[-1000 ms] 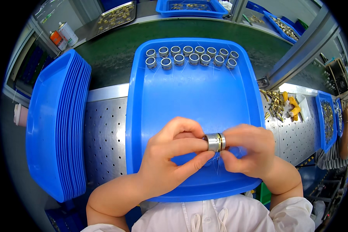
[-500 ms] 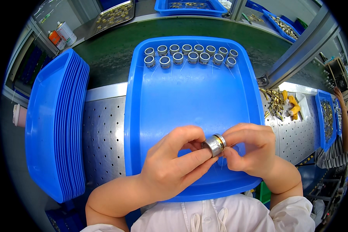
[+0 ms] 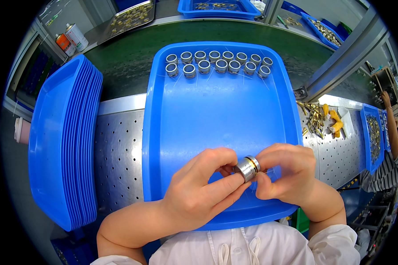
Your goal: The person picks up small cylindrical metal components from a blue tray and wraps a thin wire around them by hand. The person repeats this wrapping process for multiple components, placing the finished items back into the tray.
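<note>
In the head view, the large blue tray (image 3: 199, 115) holds fifteen small metal cylinders (image 3: 221, 66) in two rows along its far end, thin wires poking out. Over its near part, the left hand (image 3: 194, 190) grips a banded metal cylinder (image 3: 246, 169); the right hand's fingers close against its banded end. Nested blue trays (image 3: 59, 145) stand left; brass parts (image 3: 315, 119) lie right. A metal post (image 3: 347, 55) blocks part of the green belt (image 3: 128, 59).

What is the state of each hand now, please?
Left hand: closed, holding a short silver metal cylinder.
Right hand: curled at the cylinder's banded end; whether it grips cannot be told.
</note>
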Motion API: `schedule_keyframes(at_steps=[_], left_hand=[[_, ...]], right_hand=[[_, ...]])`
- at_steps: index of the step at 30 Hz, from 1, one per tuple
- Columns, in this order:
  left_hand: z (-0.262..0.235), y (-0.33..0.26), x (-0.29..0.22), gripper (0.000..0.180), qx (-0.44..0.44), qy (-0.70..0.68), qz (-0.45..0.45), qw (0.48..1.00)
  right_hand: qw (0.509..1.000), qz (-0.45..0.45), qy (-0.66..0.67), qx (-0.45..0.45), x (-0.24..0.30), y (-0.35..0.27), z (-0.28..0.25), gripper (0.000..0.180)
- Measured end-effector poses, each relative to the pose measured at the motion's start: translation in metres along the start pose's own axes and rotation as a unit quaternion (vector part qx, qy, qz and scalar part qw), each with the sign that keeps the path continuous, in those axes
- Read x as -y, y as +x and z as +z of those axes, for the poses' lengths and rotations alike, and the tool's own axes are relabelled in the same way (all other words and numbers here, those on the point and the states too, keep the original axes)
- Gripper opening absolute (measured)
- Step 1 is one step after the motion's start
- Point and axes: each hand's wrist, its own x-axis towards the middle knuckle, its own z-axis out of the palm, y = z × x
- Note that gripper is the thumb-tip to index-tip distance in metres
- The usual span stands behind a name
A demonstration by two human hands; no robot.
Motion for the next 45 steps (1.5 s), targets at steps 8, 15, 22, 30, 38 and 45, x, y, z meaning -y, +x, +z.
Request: schedule_keyframes(at_steps=[8, 15, 22, 30, 38, 45], left_hand=[[-0.001, 0.002, -0.002, 0.026, -0.004, -0.011, -0.009, 1.0], [-0.002, 0.005, 0.004, 0.022, -0.032, 0.002, 0.017, 0.999], [-0.007, 0.007, 0.007, 0.021, 0.01, 0.13, 0.132, 0.983], [-0.004, 0.005, 0.005, 0.024, 0.001, -0.095, -0.073, 0.993], [-0.001, 0.002, 0.003, 0.024, -0.001, -0.009, 0.003, 1.0], [0.002, 0.004, 0.001, 0.019, -0.018, -0.001, 0.038, 0.999]], right_hand=[[0.998, -0.037, -0.041, -0.021, -0.004, -0.001, 0.0, 0.016], [0.984, 0.128, 0.12, 0.018, 0.002, 0.001, -0.006, 0.009], [0.931, 0.268, 0.246, 0.042, 0.005, 0.002, -0.009, 0.008], [0.994, 0.078, 0.076, 0.029, -0.002, 0.001, -0.004, 0.014], [0.998, 0.053, 0.02, 0.028, 0.001, 0.001, -0.003, 0.014], [0.999, 0.027, 0.008, 0.019, 0.0, 0.0, -0.002, 0.014]])
